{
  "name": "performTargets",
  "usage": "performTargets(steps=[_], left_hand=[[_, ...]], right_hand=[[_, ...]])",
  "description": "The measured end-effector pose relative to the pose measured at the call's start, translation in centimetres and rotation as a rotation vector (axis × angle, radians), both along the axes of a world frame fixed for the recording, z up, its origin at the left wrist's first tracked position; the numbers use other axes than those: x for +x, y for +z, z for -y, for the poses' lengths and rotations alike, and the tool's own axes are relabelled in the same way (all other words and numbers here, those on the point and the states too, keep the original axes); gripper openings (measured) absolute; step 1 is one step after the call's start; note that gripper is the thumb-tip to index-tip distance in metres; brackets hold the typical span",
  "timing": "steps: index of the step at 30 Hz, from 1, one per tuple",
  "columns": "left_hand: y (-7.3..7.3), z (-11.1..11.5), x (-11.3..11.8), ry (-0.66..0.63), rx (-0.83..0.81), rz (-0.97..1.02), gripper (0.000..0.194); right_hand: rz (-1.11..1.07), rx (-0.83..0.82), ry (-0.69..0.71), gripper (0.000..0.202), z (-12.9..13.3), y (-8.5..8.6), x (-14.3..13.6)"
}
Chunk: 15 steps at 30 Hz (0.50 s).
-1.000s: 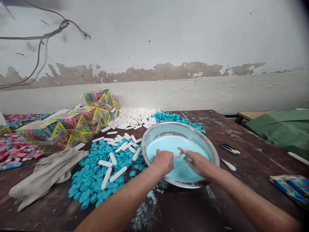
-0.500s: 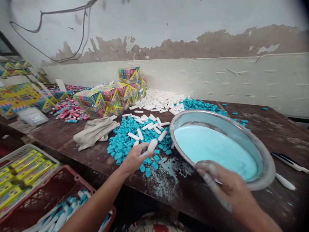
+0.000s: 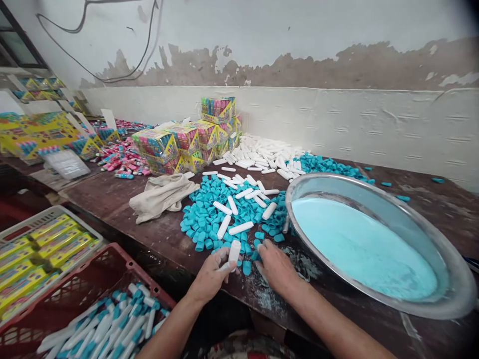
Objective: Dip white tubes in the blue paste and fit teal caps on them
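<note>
My left hand [image 3: 213, 271] grips a white plastic tube [image 3: 234, 251], held upright with its narrower open-looking end on top. White powder dusts the fingers. My right hand [image 3: 277, 264] is low over the near edge of a heap of blue caps [image 3: 209, 212], thumb and fingers apart around a loose cap [image 3: 255, 255]; whether they touch it is unclear. Several white tubes [image 3: 241, 228] lie across the heap. Right of that hand stands a wide metal basin [image 3: 377, 182] containing light blue powder [image 3: 355, 249].
A red crate [image 3: 130, 267] of blue-capped white tubes is at lower left, beside a pale crate [image 3: 88, 234] of yellow boxes. A cloth [image 3: 160, 197] lies left of the caps. Packed display boxes [image 3: 187, 139] and more white tubes [image 3: 262, 152] are behind. Spilled powder marks the dark table [image 3: 262, 294].
My right hand has left the basin's near rim and moved left to the caps. My left hand has lowered slightly, its tube now more upright. The view has shifted left.
</note>
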<state>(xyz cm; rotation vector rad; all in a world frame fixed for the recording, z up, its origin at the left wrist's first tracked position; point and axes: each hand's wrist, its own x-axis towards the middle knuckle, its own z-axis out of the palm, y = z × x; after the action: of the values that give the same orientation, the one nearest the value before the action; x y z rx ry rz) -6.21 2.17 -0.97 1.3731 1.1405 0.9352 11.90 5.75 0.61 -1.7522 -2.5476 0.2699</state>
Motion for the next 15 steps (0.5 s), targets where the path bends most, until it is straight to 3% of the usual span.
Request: performTargets(steps=[4,8,12,15], left_hand=[[0.2,-0.2,0.8,-0.043,-0.033,0.051,0.02],[-0.3,-0.4,2.1,-0.092,-0.102,0.244,0.023],[-0.4,-0.4,2.6,-0.079,-0.171,0.379,0.03],[-0.2,-0.1,1.9,-0.084,-0.18,0.367,0.032]], right_hand=[[-0.118,-0.072,0.065,0.022,0.5,0.7,0.2],[-0.355,-0.046,0.133,0.017,1.0,1.5,0.9],[-0.585,0.016,0.106,0.018,1.4,1.0,1.8],[-0.576,-0.071,0.063,0.017,1.8,0.1,2.6]])
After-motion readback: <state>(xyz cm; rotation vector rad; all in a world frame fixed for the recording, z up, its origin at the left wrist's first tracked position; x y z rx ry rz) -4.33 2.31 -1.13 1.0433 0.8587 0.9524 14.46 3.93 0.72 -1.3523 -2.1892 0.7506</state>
